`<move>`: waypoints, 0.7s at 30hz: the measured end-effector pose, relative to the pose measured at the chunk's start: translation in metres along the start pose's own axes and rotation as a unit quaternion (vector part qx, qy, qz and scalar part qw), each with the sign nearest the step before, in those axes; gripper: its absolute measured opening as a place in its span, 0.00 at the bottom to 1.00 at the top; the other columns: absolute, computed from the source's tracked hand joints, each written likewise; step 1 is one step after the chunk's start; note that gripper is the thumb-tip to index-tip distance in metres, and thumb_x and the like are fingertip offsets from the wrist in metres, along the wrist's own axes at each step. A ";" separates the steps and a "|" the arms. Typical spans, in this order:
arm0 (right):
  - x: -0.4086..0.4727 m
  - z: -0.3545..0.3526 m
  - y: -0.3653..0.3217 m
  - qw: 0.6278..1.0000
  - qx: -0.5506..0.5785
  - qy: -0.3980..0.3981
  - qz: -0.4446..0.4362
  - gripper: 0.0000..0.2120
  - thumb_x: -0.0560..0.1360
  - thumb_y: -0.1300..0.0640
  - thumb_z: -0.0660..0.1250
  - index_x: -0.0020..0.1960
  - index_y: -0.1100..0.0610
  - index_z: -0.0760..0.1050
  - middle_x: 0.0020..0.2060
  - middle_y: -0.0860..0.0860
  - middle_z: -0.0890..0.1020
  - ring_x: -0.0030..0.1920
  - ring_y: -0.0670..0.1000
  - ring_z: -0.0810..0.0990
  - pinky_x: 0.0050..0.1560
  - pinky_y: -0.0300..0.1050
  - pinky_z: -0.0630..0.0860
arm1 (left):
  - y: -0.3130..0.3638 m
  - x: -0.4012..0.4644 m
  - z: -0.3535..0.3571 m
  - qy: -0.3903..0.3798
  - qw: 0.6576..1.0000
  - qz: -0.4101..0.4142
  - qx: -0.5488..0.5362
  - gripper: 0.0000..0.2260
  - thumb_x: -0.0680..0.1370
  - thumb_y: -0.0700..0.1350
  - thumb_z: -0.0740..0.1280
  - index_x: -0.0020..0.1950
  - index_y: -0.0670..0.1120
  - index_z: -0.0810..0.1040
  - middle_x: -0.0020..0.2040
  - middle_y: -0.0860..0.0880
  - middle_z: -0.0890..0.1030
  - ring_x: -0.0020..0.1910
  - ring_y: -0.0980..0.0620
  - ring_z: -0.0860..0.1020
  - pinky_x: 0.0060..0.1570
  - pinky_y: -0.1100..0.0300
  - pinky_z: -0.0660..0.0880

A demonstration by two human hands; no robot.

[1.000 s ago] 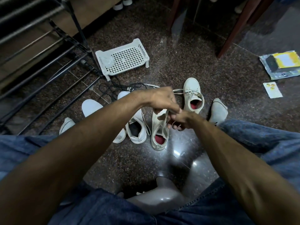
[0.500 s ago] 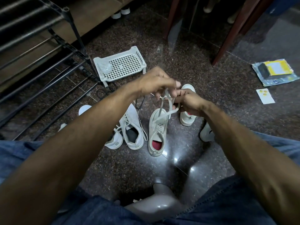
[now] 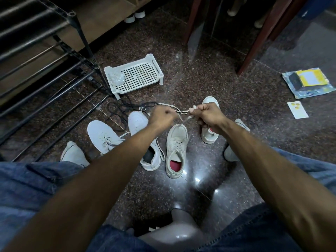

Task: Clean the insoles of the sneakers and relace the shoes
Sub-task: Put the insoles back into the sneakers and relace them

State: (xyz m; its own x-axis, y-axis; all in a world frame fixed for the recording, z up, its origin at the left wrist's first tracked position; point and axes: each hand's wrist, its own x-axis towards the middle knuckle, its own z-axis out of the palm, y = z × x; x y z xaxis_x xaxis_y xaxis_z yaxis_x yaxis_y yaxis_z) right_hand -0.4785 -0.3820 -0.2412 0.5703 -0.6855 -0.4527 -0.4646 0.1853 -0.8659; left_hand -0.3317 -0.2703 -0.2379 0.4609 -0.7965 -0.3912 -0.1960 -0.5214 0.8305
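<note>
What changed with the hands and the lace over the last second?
The left hand and right hand drew apart sideways, pulling the lace into a line above the red-lined sneaker. Both kept gripping the lace. The sneaker, the other shoes and the white basket stayed put.

The floor (image 3: 227, 99) is polished speckled stone, dark and glossy, throwing back bright glints of light. The sneaker (image 3: 177, 142) with the red insole looks like matt off-white cloth or leather, slightly soiled, and its flat lace (image 3: 179, 111) is woven cloth. The basket (image 3: 138, 75) is white perforated plastic with a dull sheen. The rack (image 3: 45, 73) is dark metal tubing, smooth and faintly shiny. The furniture legs (image 3: 258, 39) look like reddish varnished wood. The yellow packet (image 3: 307, 82) looks like printed paper. The trousers (image 3: 32, 188) are blue denim, rough and matt.
</note>
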 end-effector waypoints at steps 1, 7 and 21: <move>0.001 0.000 0.000 1.000 0.002 0.004 0.011 0.13 0.77 0.55 0.68 0.46 0.66 0.81 0.21 0.50 0.72 0.19 0.46 0.63 0.18 0.32 0.57 | -0.004 -0.006 0.007 -0.098 0.994 -0.020 0.039 0.07 0.76 0.38 0.68 0.49 0.46 0.83 0.51 0.46 0.84 0.44 0.49 0.81 0.44 0.57 0.78; -0.003 0.007 -0.003 0.990 -0.047 0.002 0.130 0.20 0.77 0.45 0.66 0.38 0.61 0.79 0.27 0.53 0.73 0.18 0.44 0.58 0.21 0.30 0.53 | -0.016 -0.006 0.030 -0.166 0.984 -0.030 -0.048 0.36 0.77 0.33 0.64 0.79 0.49 0.49 0.72 0.53 0.65 0.68 0.53 0.68 0.63 0.60 0.67; 0.002 -0.025 0.019 0.946 -0.318 -0.069 -0.006 0.12 0.75 0.54 0.72 0.41 0.63 0.82 0.26 0.49 0.78 0.29 0.43 0.76 0.32 0.36 0.70 | -0.034 0.030 -0.051 -0.188 0.931 0.058 0.308 0.05 0.78 0.43 0.68 0.47 0.44 0.83 0.39 0.48 0.83 0.36 0.56 0.80 0.36 0.62 0.75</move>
State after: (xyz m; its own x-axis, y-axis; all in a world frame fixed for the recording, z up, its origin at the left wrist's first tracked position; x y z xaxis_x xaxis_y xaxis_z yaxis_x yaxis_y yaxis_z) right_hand -0.5031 -0.3978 -0.2529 0.6410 -0.5787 -0.5042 -0.7454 -0.3127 -0.5888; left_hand -0.2668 -0.2610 -0.2577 0.0934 -0.8487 -0.5206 -0.7377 -0.4102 0.5363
